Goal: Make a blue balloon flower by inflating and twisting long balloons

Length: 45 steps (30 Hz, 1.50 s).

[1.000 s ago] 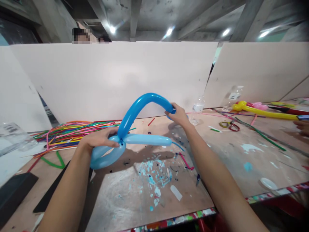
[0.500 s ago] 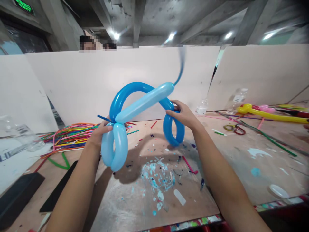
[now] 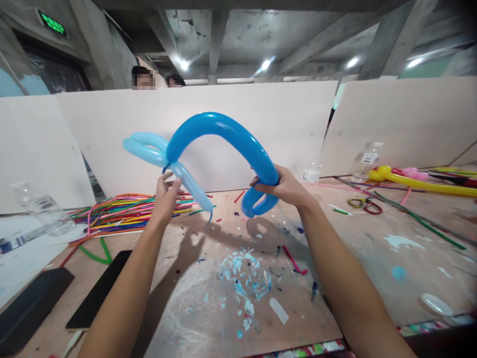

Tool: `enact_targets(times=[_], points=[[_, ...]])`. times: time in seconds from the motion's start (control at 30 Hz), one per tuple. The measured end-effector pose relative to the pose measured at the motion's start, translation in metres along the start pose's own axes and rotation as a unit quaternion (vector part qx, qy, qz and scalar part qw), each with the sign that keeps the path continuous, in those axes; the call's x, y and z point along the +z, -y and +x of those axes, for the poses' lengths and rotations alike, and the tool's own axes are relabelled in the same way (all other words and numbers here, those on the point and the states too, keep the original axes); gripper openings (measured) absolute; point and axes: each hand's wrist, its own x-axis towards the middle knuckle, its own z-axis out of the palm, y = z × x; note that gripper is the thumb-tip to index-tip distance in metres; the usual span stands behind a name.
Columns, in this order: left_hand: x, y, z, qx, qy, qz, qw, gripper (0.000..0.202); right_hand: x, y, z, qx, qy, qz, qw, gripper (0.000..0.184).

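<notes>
A white partition panel stands behind the worktable in a concrete-beamed room. The dark-blue modelling balloon is raised above the far middle of the table, arched between both hands. A light-blue modelling balloon meets its left end at a twisted joint.

Progress, as judged from form: both balloons are inflated, each has a loop, and the two are joined at the left. The light-blue straight section slants down free, ending in an uninflated tip. Whether the dark-blue loop at the right is locked cannot be told; any remaining shaping is not shown.

The right hand has its fingers clamped around the dark-blue balloon, above that loop. The left hand is just below the joint, fingers curled; whether they grip cannot be told.

Outward: light-blue scraps lie on the table nearer than the balloons. A bundle of thin coloured uninflated balloons lies to the left. Scissors and a yellow balloon lie to the right.
</notes>
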Motion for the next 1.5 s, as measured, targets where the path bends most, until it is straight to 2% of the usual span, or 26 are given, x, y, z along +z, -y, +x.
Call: enact_targets(times=[0.07, 0.1, 0.2, 0.27, 0.3, 0.47, 0.63, 0.73, 0.83, 0.93, 1.0, 1.07, 1.17, 1.27, 1.4, 1.5], points=[[0.003, 0.003, 0.002, -0.124, 0.050, -0.113, 0.985, 0.053, 0.007, 0.003, 0.000, -0.019, 0.023, -0.019, 0.999, 0.032], [0.004, 0.004, 0.003, -0.143, 0.056, -0.148, 0.977, 0.053, 0.011, 0.004, -0.001, -0.022, 0.038, -0.032, 0.999, 0.030], [0.005, 0.003, 0.004, -0.091, 0.002, -0.204, 0.975, 0.047, 0.015, 0.006, -0.001, -0.003, 0.062, -0.081, 0.995, 0.032], [0.002, 0.000, 0.005, -0.054, -0.044, -0.227, 0.971, 0.041, 0.013, 0.004, -0.001, 0.018, 0.032, -0.085, 0.996, 0.040], [0.000, -0.002, 0.005, -0.048, -0.051, -0.235, 0.970, 0.040, 0.010, 0.002, 0.000, 0.031, 0.012, -0.070, 0.997, 0.044], [-0.009, -0.011, 0.002, -0.049, 0.017, -0.254, 0.966, 0.043, -0.010, -0.018, 0.004, 0.095, -0.028, 0.034, 0.994, 0.043], [-0.019, -0.011, 0.006, -0.046, 0.022, -0.275, 0.960, 0.045, -0.030, -0.042, 0.009, 0.159, -0.084, 0.085, 0.980, 0.040], [-0.025, -0.009, 0.010, -0.043, 0.026, -0.301, 0.952, 0.047, -0.037, -0.045, 0.006, 0.210, -0.064, 0.137, 0.966, 0.038], [-0.027, -0.010, 0.010, -0.034, 0.014, -0.276, 0.961, 0.049, -0.036, -0.041, 0.002, 0.201, 0.009, 0.176, 0.964, 0.043], [-0.023, -0.011, 0.008, -0.030, 0.026, -0.255, 0.966, 0.048, -0.028, -0.034, -0.001, 0.161, 0.077, 0.203, 0.963, 0.049], [-0.021, -0.011, 0.008, -0.029, 0.044, -0.262, 0.964, 0.044, -0.019, -0.028, 0.000, 0.149, 0.079, 0.223, 0.960, 0.045], [-0.018, -0.011, 0.007, -0.018, 0.057, -0.257, 0.965, 0.039, -0.006, -0.021, 0.002, 0.145, 0.055, 0.246, 0.957, 0.040], [-0.011, -0.010, 0.003, 0.008, 0.080, -0.224, 0.971, 0.035, 0.016, -0.008, 0.005, 0.160, 0.039, 0.301, 0.939, 0.036], [-0.001, -0.009, -0.003, 0.010, 0.111, -0.196, 0.974, 0.034, 0.037, 0.004, 0.003, 0.183, 0.077, 0.361, 0.911, 0.032], [0.015, -0.008, -0.013, -0.025, 0.173, -0.213, 0.961, 0.045, 0.057, 0.015, -0.004, 0.207, 0.089, 0.395, 0.891, 0.036], [0.022, -0.006, -0.020, -0.025, 0.214, -0.221, 0.951, 0.051, 0.066, 0.019, -0.006, 0.229, 0.095, 0.398, 0.883, 0.038]])
